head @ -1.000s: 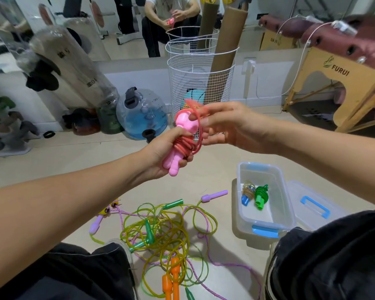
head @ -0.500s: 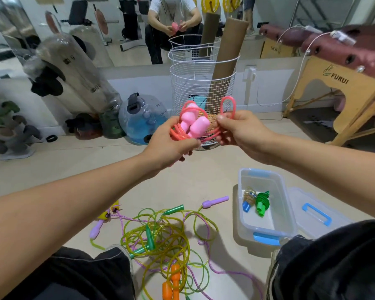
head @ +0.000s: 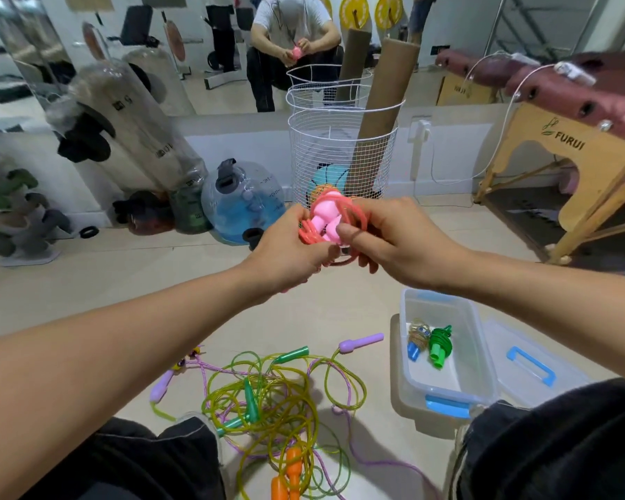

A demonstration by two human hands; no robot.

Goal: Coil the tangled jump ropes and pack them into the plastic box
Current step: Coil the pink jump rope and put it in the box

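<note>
Pink plastic handles wrapped in coral-red cord, a coiled jump rope [head: 325,225], sit at the centre of the frame, gripped from the left by the left hand [head: 285,250] and pinched from the right by the right hand [head: 394,243], whose thumb presses the cord loops. Below, at lower centre, a tangle of yellow-green, purple and orange-handled jump ropes [head: 267,402] lies on the floor, and just right of it stands the clear plastic box with blue latches [head: 480,359], holding two coiled ropes [head: 430,342], its lid [head: 531,366] lying beside it
</note>
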